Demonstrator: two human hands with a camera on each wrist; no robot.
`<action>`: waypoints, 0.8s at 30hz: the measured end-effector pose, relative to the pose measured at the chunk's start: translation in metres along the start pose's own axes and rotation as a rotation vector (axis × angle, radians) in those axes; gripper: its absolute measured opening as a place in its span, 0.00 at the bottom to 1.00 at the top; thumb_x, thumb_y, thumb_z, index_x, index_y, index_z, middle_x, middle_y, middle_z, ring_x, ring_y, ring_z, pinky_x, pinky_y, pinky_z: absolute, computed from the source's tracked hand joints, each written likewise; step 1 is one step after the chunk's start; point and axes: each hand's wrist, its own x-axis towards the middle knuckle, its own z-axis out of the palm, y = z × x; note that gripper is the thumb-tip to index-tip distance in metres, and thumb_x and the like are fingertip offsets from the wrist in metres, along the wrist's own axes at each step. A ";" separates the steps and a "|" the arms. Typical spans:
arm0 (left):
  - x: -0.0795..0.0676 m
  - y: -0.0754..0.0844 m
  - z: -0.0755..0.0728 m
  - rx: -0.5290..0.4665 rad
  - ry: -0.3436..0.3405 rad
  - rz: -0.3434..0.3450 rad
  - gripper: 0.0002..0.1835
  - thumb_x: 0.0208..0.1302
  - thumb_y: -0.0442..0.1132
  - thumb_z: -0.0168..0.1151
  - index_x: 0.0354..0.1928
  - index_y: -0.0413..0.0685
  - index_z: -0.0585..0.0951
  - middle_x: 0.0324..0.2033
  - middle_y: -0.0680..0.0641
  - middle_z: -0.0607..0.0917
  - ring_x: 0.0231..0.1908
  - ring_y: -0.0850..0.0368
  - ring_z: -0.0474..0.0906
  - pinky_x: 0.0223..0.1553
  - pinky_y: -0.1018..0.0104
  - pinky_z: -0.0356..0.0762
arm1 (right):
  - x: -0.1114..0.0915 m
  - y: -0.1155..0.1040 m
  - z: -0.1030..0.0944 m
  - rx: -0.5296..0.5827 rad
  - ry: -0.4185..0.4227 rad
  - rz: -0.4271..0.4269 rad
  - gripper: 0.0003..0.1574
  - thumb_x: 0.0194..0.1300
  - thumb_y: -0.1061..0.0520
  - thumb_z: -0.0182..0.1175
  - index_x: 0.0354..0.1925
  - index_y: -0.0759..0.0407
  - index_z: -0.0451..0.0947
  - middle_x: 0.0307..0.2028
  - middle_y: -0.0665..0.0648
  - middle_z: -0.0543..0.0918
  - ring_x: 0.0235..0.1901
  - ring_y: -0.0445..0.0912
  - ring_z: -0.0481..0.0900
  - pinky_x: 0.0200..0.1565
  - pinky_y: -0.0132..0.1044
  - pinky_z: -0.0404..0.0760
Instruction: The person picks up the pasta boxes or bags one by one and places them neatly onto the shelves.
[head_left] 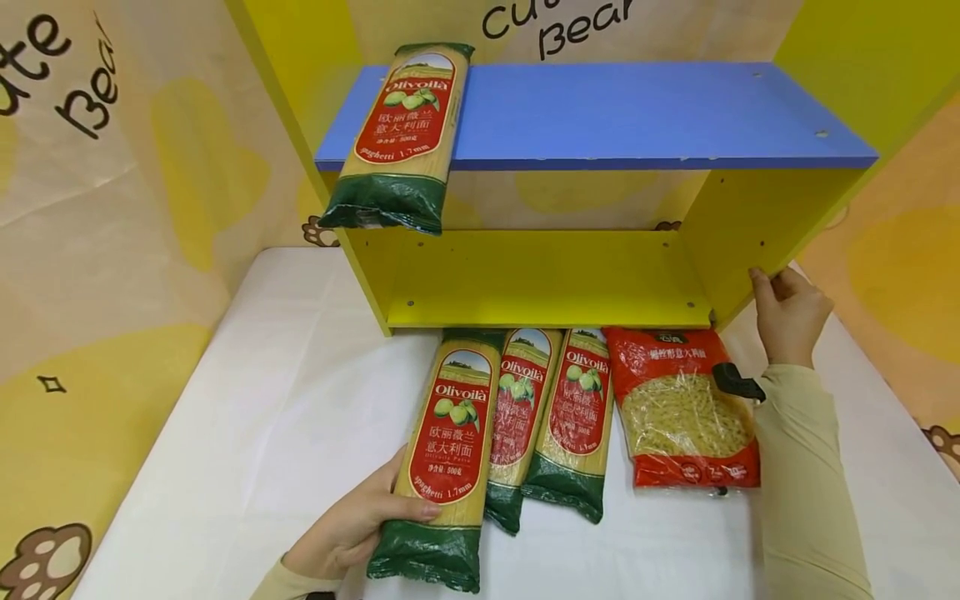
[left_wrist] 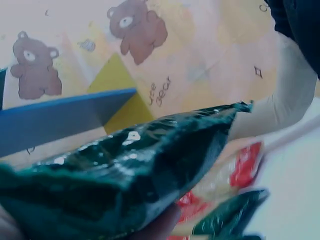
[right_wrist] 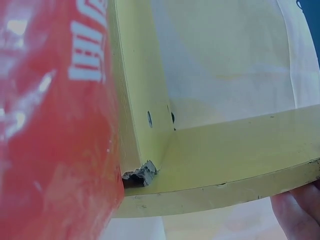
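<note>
1. We see a white table [head_left: 277, 400], and at its far side the yellow shelf [head_left: 540, 283] with a blue board [head_left: 637, 112] across it, chipped along the front edge. From the right wrist we see a torn, greyish corner where two yellow panels meet.
2. We find the held pack [head_left: 450, 450] over the table, before the shelf's left part. It is long and straw-yellow, with a red label showing green olives and "spaghetti 1.7mm". Its green ends shine; the near one looks crinkled from the left wrist. It tilts, top leaning right.
3. We see a red bag [head_left: 686, 408] lying at right, its clear window full of short, pale pasta.
4. We see a matching upper pack [head_left: 408, 117] on the blue board's left end, its green bottom jutting past the edge.
5. Between the held pack and the bag we count two more alike: a middle pack [head_left: 517, 417], partly covered in our view, and an outer pack [head_left: 577, 417].
6. We see the left hand [head_left: 367, 512] grasping the held pack near its bottom from the left, thumb across the front, fingers behind.
7. We see the right hand [head_left: 791, 317] pinching the front edge of the shelf's right wall, forearm reaching straight ahead in a pale sleeve [head_left: 802, 467].
</note>
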 end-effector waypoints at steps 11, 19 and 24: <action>-0.002 0.006 0.013 -0.001 -0.134 -0.001 0.50 0.54 0.28 0.63 0.72 0.40 0.41 0.49 0.39 0.78 0.47 0.48 0.78 0.48 0.58 0.77 | 0.000 0.002 0.001 -0.022 0.007 -0.034 0.22 0.66 0.50 0.58 0.42 0.69 0.83 0.33 0.54 0.85 0.23 0.15 0.64 0.31 0.16 0.66; -0.002 0.009 0.019 0.046 -0.193 0.026 0.51 0.51 0.28 0.65 0.72 0.38 0.43 0.49 0.39 0.78 0.47 0.48 0.77 0.49 0.61 0.76 | 0.000 0.000 0.000 -0.033 0.012 -0.059 0.22 0.66 0.51 0.58 0.40 0.72 0.82 0.37 0.70 0.82 0.23 0.13 0.62 0.31 0.15 0.65; -0.001 0.018 0.025 0.065 -0.215 0.033 0.51 0.51 0.28 0.65 0.72 0.39 0.44 0.50 0.38 0.78 0.47 0.47 0.77 0.48 0.59 0.76 | -0.001 0.000 -0.001 -0.045 0.001 -0.047 0.23 0.66 0.50 0.57 0.41 0.71 0.82 0.37 0.69 0.83 0.23 0.14 0.62 0.31 0.16 0.65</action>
